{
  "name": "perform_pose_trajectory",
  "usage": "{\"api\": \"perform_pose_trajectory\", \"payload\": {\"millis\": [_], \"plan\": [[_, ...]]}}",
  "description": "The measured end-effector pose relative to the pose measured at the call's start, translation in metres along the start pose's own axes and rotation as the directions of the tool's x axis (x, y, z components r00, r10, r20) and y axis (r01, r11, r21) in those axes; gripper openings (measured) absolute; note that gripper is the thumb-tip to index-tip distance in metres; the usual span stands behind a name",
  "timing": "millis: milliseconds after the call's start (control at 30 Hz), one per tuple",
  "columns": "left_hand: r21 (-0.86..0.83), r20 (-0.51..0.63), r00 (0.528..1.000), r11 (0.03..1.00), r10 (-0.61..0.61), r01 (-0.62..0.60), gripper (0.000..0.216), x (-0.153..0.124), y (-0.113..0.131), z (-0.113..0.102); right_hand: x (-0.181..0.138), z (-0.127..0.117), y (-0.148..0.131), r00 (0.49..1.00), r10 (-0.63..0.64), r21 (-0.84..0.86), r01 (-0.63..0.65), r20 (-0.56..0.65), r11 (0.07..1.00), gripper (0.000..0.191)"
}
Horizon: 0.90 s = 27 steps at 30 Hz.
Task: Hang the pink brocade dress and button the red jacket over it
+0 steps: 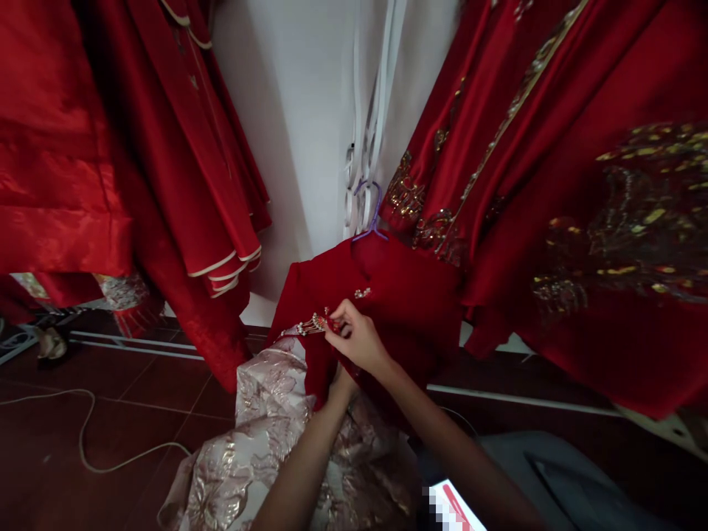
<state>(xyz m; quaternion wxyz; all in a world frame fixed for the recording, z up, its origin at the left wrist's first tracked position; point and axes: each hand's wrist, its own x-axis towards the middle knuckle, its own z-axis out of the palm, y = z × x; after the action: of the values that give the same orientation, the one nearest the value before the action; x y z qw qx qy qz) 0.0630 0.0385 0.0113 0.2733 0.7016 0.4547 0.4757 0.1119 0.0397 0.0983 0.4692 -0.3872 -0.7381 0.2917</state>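
A dark red jacket (414, 310) hangs on a purple hanger (375, 221), with a pearly ornament (362, 293) below its neckline. Thumb and fingers of my right hand (357, 335) are closed in a pinch at the jacket's front edge, on a beaded tassel (310, 324) with gold strands and pearly beads. Lower down, my left hand (344, 382) reaches under the jacket's front, its fingers hidden by the red cloth. Pale brocade fabric (265, 391) with shiny raised flowers drapes below the jacket, beside my left forearm.
Red garments (188, 162) hang at the left, and sequined red garments (531, 169) crowd the right. White straps (381, 96) hang against the pale wall. A cable (88, 442) and shoes (51, 345) lie at floor level. A lit screen (456, 505) shows at the bottom, partly blurred out.
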Motion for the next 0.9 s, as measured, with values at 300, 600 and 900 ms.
{"api": "perform_pose_trajectory", "payload": {"millis": [300,600,900], "plan": [[0.141,-0.645,0.758,0.990,0.091,0.001,0.015,-0.011,-0.011,-0.028,0.009,-0.005,0.065,0.989,0.039,-0.218,-0.070,-0.144,0.973,0.014],[-0.084,-0.608,0.793,0.996,-0.027,-0.030,0.033,0.004,-0.035,-0.040,0.001,0.010,0.066,0.985,0.159,0.132,-0.150,-0.066,0.980,0.030],[-0.216,-0.572,0.815,0.976,-0.096,-0.037,0.029,0.005,-0.040,-0.041,0.010,0.031,0.071,0.960,0.197,0.203,-0.156,-0.200,0.967,0.034]]}}
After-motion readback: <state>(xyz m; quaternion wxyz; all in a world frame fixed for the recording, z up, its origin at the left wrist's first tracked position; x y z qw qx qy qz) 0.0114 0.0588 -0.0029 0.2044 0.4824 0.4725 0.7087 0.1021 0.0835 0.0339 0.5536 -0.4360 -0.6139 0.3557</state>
